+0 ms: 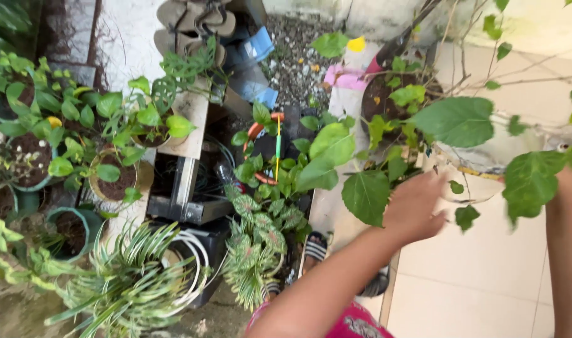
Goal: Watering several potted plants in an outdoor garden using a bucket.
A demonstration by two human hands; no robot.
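No packages, labels, signs or screens show clearly, though the blurred view may hide small ones.

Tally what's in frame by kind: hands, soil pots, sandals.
Hands: 1, the left hand among leaves; the right is hidden past the forearm
Soil pots: 6 with soil showing, more may sit under foliage
Sandals: 2 stacked top centre
Total: 9

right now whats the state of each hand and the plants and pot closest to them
left hand: open, fingers reaching toward the pot, holding nothing
right hand: hidden behind leaves, only the forearm shows
round white pot with yellow rim band: upright, partly covered by leaves
broad green leaf: attached, whole
dark round soil pot: upright, planted
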